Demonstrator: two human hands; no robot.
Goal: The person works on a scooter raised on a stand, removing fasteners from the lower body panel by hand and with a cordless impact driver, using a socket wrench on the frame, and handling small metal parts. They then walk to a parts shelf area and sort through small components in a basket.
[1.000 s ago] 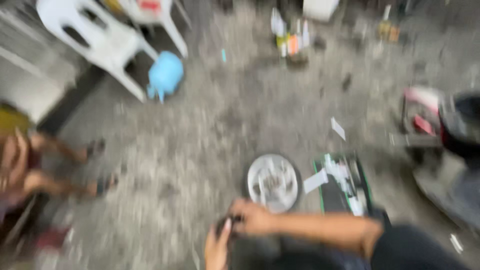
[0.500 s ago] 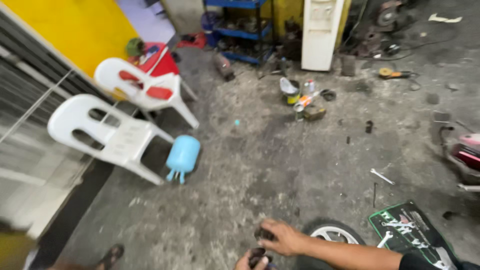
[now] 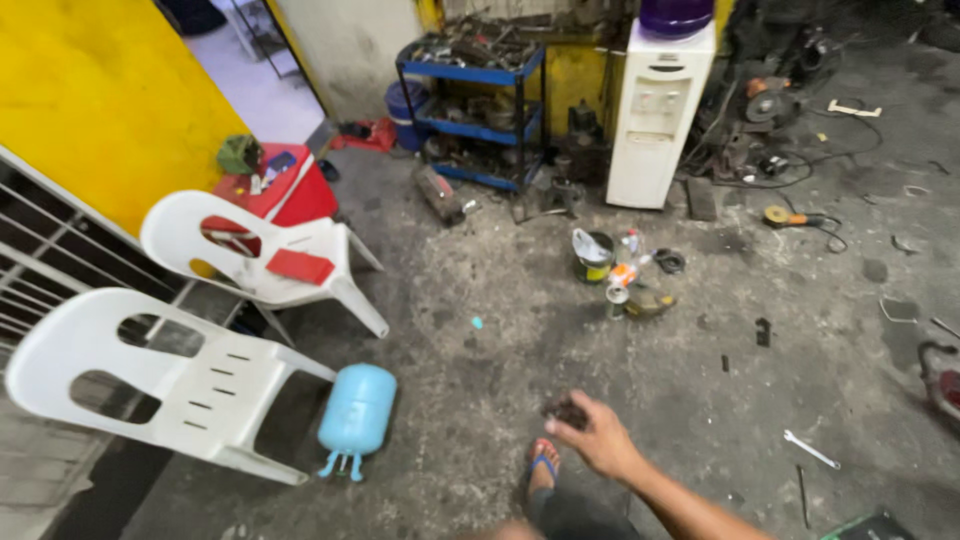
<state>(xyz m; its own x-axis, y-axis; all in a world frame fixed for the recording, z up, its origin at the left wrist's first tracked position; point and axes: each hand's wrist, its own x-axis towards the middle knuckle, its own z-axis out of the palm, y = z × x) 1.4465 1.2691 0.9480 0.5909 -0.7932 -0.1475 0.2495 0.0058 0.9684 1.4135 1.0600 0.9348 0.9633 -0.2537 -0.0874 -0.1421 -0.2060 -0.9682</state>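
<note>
A stained concrete floor (image 3: 480, 330) fills the view, with a yellow wall (image 3: 100, 90) at the left. Two white plastic chairs (image 3: 170, 380) stand along that side, a pale blue tank (image 3: 357, 412) lying just beside the nearer one. Farther back are a blue shelf rack (image 3: 480, 100) and a white water dispenser (image 3: 658, 110). A cluster of cans (image 3: 615, 270) sits mid-floor, and a wrench (image 3: 810, 449) lies to the right. The right hand (image 3: 598, 437) reaches out low over the floor above a sandalled foot (image 3: 542, 462), its fingers (image 3: 562, 418) clenched on a small dark part (image 3: 566, 408) (too small to identify). The left hand is out of view.
</note>
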